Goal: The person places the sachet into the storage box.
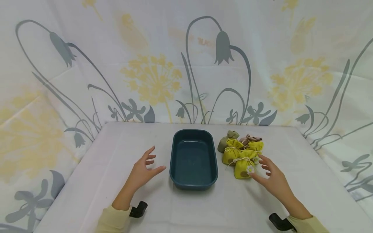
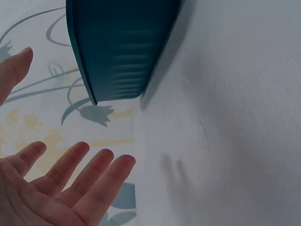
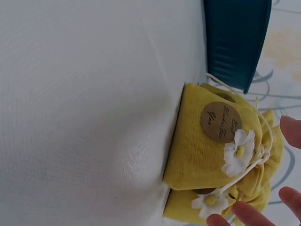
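Observation:
A dark teal rectangular bin point(image 1: 193, 186) stands on the white-covered table with nothing inside it. Just right of it several small drawstring pouches are bunched together: yellow ones, such as the front yellow pouch point(image 1: 242, 170), a green pouch point(image 1: 222, 144) and a brownish pouch point(image 1: 247, 139) behind. In the right wrist view the front yellow pouch point(image 3: 188, 155) shows a white cloth flower, a round brown tag and a white cord. My right hand point(image 1: 274, 179) hovers at the pouches' right side, fingers spread, gripping nothing. Left of the bin, my left hand point(image 1: 142, 173) hangs in the air, fingers apart and holding nothing.
A white cloth point(image 1: 180, 213) covers the table. Behind it hangs a curtain point(image 1: 163, 38) printed with grey and yellow flowers. Black wrist mounts point(image 1: 138, 209) sit at both cuffs.

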Demonstrator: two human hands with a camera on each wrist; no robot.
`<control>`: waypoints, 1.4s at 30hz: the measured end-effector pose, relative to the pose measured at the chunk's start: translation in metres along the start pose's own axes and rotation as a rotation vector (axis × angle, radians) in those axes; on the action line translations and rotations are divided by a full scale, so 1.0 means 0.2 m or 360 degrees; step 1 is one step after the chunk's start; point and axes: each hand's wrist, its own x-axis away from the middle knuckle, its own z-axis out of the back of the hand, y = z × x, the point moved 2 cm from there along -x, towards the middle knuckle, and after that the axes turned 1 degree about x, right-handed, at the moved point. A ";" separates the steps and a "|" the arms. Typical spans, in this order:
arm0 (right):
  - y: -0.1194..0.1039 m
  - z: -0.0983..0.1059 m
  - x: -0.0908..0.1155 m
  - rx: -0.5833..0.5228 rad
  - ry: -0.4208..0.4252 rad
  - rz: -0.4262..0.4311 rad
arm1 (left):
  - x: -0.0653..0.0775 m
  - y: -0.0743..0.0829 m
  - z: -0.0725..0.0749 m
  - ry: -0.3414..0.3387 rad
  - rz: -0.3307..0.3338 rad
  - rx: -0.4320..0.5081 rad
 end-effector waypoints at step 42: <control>0.08 -0.10 -0.12 -0.0123 -0.0028 -0.0021 | -0.10 0.03 -0.22 -0.0214 0.0223 0.0610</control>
